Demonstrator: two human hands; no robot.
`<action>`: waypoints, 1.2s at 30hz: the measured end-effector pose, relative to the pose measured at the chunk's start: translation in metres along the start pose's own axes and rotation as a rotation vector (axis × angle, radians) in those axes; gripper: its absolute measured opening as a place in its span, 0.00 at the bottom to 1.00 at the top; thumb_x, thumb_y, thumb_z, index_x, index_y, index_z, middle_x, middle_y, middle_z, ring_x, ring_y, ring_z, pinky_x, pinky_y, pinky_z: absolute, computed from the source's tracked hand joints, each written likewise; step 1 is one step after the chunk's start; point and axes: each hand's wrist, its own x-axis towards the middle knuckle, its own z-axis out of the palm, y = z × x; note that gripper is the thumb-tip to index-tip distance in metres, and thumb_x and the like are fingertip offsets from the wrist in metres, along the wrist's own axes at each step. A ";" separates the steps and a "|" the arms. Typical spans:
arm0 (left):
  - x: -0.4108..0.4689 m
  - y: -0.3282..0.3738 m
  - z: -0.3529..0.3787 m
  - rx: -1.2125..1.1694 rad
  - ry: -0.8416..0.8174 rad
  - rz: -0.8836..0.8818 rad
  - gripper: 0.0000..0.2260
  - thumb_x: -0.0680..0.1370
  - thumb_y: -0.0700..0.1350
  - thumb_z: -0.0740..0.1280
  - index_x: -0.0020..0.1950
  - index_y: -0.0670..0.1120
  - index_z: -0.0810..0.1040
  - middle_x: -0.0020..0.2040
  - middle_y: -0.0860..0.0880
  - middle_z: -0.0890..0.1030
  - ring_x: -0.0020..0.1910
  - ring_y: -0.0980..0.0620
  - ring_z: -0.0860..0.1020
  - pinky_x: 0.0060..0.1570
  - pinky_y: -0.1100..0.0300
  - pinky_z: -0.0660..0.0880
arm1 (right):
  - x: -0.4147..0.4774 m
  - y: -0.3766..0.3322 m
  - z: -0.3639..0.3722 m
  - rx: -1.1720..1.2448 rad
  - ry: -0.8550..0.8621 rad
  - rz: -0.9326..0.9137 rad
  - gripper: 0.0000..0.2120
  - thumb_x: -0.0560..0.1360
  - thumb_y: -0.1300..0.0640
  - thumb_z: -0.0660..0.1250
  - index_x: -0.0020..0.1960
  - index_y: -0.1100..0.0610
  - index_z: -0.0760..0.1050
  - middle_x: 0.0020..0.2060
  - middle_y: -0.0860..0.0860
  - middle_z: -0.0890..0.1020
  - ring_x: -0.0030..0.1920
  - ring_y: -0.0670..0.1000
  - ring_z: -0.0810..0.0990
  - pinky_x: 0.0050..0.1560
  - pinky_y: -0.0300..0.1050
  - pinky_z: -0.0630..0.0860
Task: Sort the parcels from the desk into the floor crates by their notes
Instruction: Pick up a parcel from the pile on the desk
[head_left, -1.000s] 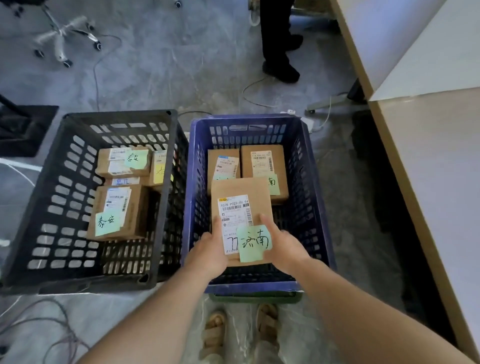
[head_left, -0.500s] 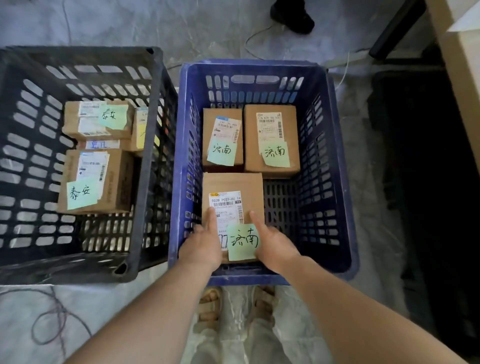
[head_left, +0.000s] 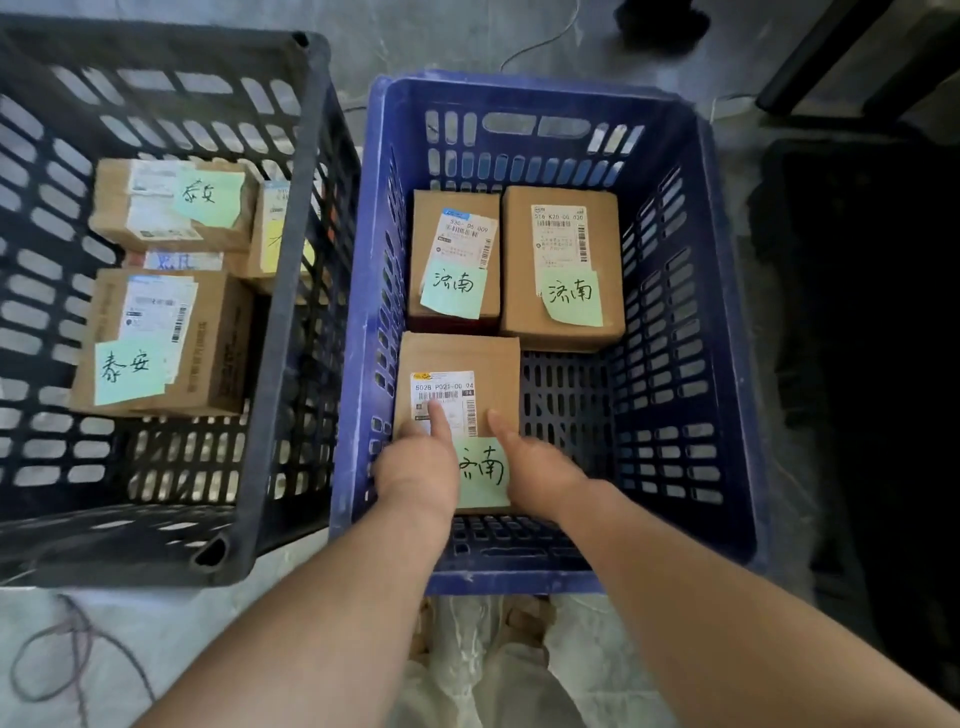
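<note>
A brown cardboard parcel (head_left: 460, 358) with a white label and a green note lies low inside the blue crate (head_left: 727, 322), at its near left. My left hand (head_left: 415, 462) grips its near left corner, thumb on the label. My right hand (head_left: 535, 467) grips its near right side, thumb on top. Two more parcels with green notes, one (head_left: 452, 213) on the left and one (head_left: 561, 244) on the right, lie side by side at the crate's far end.
The black crate (head_left: 280, 312) stands left of the blue one and holds several parcels with green and yellow notes. A dark desk base (head_left: 857, 312) is on the right. Cables (head_left: 67, 654) lie on the grey floor at the near left.
Both hands have lowered the parcel from above the crate's near rim down into the blue crate, just in front of the two parcels there. The camera has moved closer.
</note>
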 end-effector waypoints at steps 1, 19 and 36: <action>0.001 -0.001 -0.001 -0.009 0.001 0.005 0.34 0.80 0.36 0.56 0.78 0.42 0.37 0.72 0.35 0.59 0.61 0.41 0.74 0.49 0.50 0.76 | 0.001 0.000 -0.001 -0.021 -0.010 -0.007 0.39 0.78 0.64 0.58 0.79 0.47 0.36 0.61 0.60 0.75 0.52 0.56 0.77 0.52 0.50 0.76; -0.130 -0.041 -0.107 -0.111 0.300 0.286 0.33 0.81 0.60 0.54 0.80 0.50 0.44 0.80 0.44 0.42 0.78 0.44 0.42 0.76 0.44 0.43 | -0.185 -0.017 -0.094 -0.157 0.458 0.116 0.34 0.79 0.49 0.63 0.79 0.52 0.50 0.75 0.55 0.59 0.73 0.57 0.60 0.69 0.52 0.65; -0.262 0.030 -0.166 0.112 0.554 0.638 0.32 0.81 0.65 0.46 0.80 0.52 0.40 0.80 0.45 0.40 0.78 0.44 0.39 0.74 0.40 0.39 | -0.387 -0.001 -0.086 -0.073 0.812 0.455 0.33 0.77 0.41 0.62 0.78 0.49 0.54 0.76 0.55 0.58 0.76 0.57 0.56 0.74 0.56 0.53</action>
